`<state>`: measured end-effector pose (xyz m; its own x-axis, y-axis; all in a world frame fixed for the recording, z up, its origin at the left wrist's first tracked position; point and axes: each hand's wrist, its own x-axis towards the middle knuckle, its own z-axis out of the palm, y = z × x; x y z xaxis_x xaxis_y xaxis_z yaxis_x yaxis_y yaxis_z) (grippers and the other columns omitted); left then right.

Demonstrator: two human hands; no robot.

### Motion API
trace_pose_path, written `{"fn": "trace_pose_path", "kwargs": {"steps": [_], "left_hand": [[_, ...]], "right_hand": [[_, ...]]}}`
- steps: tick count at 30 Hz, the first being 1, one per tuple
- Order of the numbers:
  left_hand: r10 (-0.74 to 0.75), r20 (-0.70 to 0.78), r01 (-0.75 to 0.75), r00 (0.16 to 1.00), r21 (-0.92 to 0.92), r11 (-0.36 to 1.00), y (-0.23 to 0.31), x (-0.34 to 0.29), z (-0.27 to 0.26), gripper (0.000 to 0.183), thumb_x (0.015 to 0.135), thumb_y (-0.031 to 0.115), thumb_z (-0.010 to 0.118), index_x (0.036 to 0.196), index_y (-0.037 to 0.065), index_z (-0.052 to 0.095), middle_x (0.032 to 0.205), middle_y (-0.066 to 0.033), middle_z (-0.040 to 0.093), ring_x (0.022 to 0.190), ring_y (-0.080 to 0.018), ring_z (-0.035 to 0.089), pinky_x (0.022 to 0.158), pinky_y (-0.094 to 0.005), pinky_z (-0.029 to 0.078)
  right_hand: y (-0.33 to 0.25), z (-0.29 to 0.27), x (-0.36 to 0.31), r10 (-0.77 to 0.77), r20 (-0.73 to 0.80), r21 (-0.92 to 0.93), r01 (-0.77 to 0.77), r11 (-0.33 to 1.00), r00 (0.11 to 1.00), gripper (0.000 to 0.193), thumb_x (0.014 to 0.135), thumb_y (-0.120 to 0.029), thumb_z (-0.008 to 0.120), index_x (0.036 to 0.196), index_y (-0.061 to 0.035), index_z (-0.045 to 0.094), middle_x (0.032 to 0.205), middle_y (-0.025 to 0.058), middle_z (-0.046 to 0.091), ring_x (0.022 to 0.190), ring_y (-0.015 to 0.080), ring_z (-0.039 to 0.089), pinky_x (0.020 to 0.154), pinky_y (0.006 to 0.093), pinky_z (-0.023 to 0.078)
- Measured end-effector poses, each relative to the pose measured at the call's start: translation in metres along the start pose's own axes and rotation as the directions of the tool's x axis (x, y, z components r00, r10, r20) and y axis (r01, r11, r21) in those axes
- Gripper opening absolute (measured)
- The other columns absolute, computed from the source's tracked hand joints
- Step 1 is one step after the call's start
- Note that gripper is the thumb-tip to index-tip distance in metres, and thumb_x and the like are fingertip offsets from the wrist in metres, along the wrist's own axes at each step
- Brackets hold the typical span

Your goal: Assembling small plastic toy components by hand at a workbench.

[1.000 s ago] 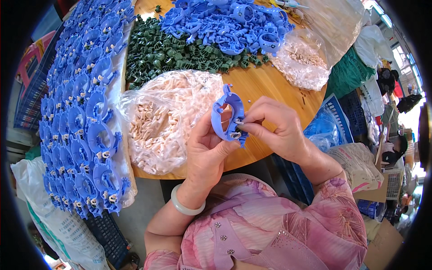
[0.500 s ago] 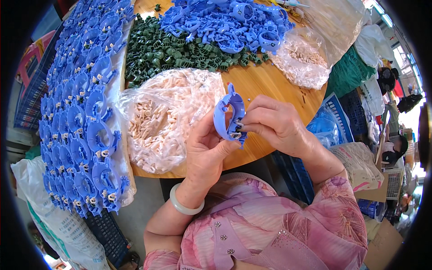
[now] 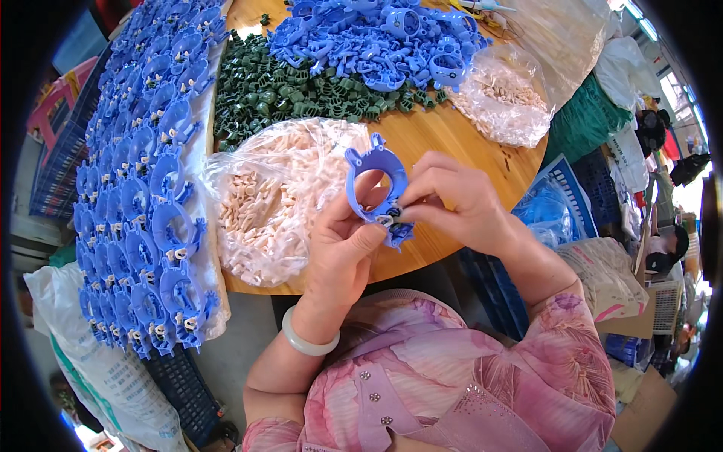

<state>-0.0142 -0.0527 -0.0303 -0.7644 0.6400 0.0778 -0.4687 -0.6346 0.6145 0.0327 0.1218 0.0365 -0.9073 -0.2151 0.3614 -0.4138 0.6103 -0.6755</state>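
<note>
My left hand [image 3: 340, 245] is closed around a blue ring-shaped plastic part [image 3: 397, 175], held up over the table's near edge. The ring's round opening shows, with tabs along its upper rim. Thumb and fingers of my right hand [image 3: 465, 202] are pinched at the ring's lower right side. Small dark and whitish pieces sit on the ring there, beside the fingertips. Whether my right fingers grip one of these or the ring itself is hidden. Left of my left hand lies a clear plastic bag of small cream-coloured pieces [image 3: 256, 207].
A wooden table [image 3: 444, 143] bears a heap of dark green parts [image 3: 263, 87] and a pile of blue parts [image 3: 354, 45]. A second bag of cream pieces [image 3: 508, 94] lies at the right. Rows of blue ring parts [image 3: 139, 196] cover a board on the left.
The blue ring has turned so its opening shows more fully, and it has shifted slightly left. My right hand stays pinched against its lower right side.
</note>
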Motion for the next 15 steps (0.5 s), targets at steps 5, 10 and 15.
{"fn": "trace_pose_path", "kwargs": {"steps": [5, 10, 15], "left_hand": [[-0.130, 0.116, 0.138, 0.985, -0.070, 0.988, 0.010, 0.001, 0.010, 0.050, 0.087, 0.013, 0.058, 0.131, -0.002, 0.040, 0.118, -0.0122, 0.055, 0.105, -0.0274, 0.058, 0.088, -0.0353, 0.048], [-0.233, 0.172, 0.242, 0.957, -0.032, 0.970, 0.018, 0.002, 0.025, 0.048, 0.090, 0.016, 0.054, 0.131, -0.003, 0.039, 0.114, -0.0129, 0.057, 0.103, -0.0298, 0.059, 0.087, -0.0350, 0.048], [0.107, -0.120, -0.040, 0.987, 0.461, 0.887, 0.019, -0.010, 0.044, 0.039, 0.091, 0.008, 0.050, 0.127, -0.006, 0.042, 0.112, -0.0135, 0.057, 0.101, -0.0228, 0.056, 0.087, -0.0310, 0.046]], "right_hand": [[0.007, -0.014, 0.002, 0.260, -0.182, 0.281, -0.203, 0.938, 0.948, 0.021, 0.081, -0.006, 0.063, 0.102, -0.0044, 0.058, 0.091, 0.0019, 0.055, 0.076, 0.0051, 0.052, 0.062, 0.0186, 0.042], [0.007, -0.009, 0.025, 0.278, -0.101, 0.414, -0.214, 0.885, 0.955, 0.024, 0.086, -0.017, 0.061, 0.106, -0.0035, 0.058, 0.085, 0.0003, 0.057, 0.070, 0.0036, 0.052, 0.060, 0.0183, 0.042], [0.020, -0.013, 0.019, 0.287, -0.072, 0.312, -0.251, 0.916, 0.955, 0.021, 0.089, -0.018, 0.058, 0.102, -0.0022, 0.061, 0.085, -0.0014, 0.061, 0.076, 0.0030, 0.055, 0.066, 0.0180, 0.044]]}}
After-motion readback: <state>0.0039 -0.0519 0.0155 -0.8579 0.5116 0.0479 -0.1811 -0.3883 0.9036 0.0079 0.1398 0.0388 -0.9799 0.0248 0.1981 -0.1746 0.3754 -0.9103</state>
